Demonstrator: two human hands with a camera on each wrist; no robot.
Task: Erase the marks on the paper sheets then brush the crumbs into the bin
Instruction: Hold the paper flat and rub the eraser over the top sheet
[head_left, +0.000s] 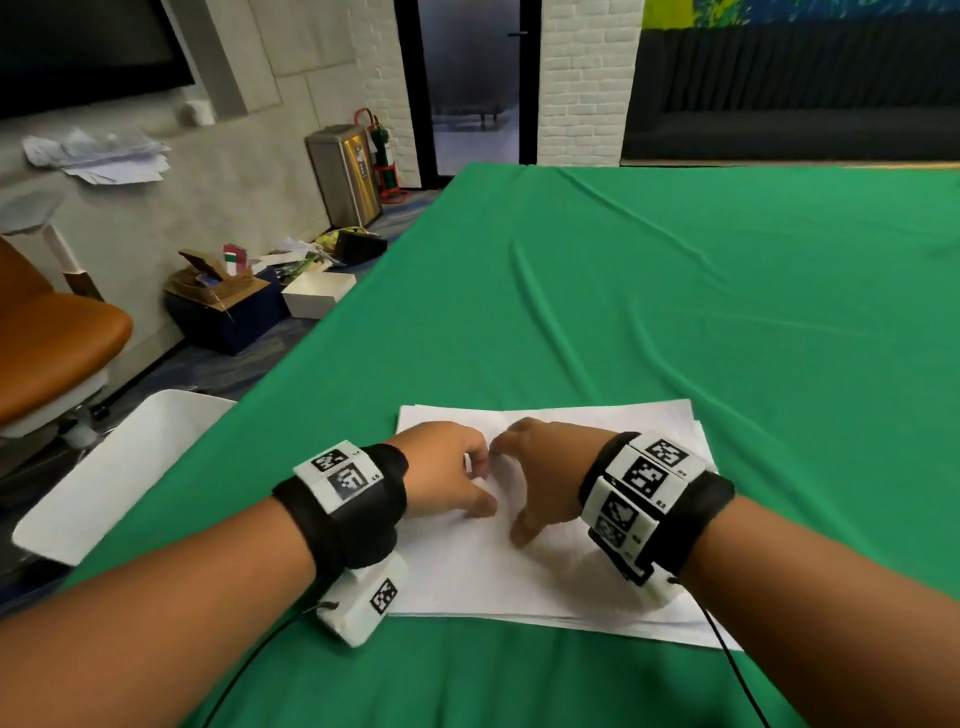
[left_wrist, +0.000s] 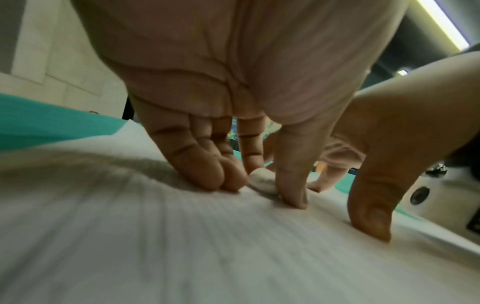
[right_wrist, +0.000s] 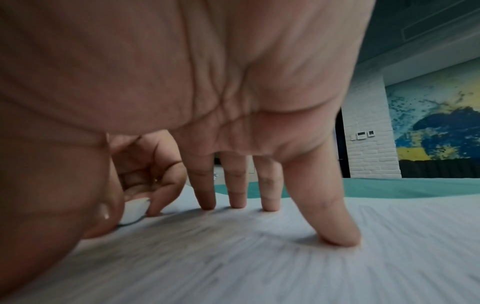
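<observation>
White eraser (left_wrist: 262, 180) pinched by left hand (head_left: 447, 470) on paper sheets (head_left: 519, 571); axis unclear.

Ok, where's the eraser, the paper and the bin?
eraser (left_wrist: 262, 181), left wrist view, its rounded white top.
paper (head_left: 597, 415), head view, bare far edge of the top sheet.
bin (head_left: 156, 447), head view, white rim beside the table.

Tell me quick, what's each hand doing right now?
Left hand: pinching the eraser against the paper.
Right hand: open, fingertips pressing the paper flat.
</observation>
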